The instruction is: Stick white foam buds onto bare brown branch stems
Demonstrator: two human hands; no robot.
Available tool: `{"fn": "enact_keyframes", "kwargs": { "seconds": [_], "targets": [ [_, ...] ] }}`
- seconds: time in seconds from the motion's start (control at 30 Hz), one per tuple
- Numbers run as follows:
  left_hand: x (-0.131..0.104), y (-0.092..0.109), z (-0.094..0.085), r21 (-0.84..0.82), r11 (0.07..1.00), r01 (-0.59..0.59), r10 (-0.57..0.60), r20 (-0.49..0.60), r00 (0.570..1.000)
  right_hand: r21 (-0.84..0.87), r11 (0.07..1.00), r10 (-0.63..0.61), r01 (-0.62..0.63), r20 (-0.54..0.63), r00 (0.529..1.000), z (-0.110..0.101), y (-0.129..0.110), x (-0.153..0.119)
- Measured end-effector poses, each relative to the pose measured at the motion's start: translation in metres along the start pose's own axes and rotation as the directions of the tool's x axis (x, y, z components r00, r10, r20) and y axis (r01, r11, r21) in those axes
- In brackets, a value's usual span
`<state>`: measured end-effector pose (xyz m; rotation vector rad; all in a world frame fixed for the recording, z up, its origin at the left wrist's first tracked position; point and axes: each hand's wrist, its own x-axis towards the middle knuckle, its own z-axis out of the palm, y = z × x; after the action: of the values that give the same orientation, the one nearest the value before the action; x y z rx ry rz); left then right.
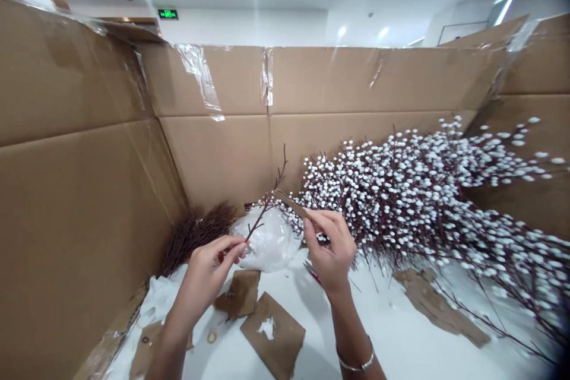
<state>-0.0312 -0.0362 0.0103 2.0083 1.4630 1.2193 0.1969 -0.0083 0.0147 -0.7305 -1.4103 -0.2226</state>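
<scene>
My left hand (218, 264) is closed on the lower end of a thin dark twig (258, 222), which leans up and to the right. My right hand (328, 246) pinches a narrow brown strip (294, 204), whose far tip is close to the upper part of the twig; whether they touch I cannot tell. Behind the twig lies a clear plastic bag (269, 237) with white contents. A red-handled tool (312, 272) lies on the white surface, partly hidden by my right hand.
Many white-budded branches (401, 190) fill the right side. Bare dark twigs (196, 234) lie at the left. Cardboard pieces (274, 335) and a yellowish ring (212, 336) are on the white surface (383, 338). Tall cardboard walls (214, 154) stand behind and at both sides.
</scene>
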Motion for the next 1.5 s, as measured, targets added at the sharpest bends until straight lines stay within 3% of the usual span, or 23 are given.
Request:
{"fn": "enact_keyframes", "kwargs": {
  "seconds": [0.53,0.8,1.5],
  "targets": [
    [-0.0006,-0.0014,0.0066,0.035,0.999,-0.032,0.032,0.021,0.999,-0.052,0.998,0.03,-0.027,0.053,0.998,-0.0039,0.0039,0.0006],
    [-0.0007,0.0018,0.0057,0.023,0.999,-0.025,0.025,0.001,1.0,-0.051,0.998,0.029,-0.03,-0.035,0.999,-0.0074,0.0069,0.0026],
    [-0.0006,0.0044,0.0033,0.004,0.999,-0.04,0.04,-0.03,0.999,-0.051,0.997,0.053,-0.051,0.035,0.998,-0.0071,0.007,0.0047]
  ]
}}
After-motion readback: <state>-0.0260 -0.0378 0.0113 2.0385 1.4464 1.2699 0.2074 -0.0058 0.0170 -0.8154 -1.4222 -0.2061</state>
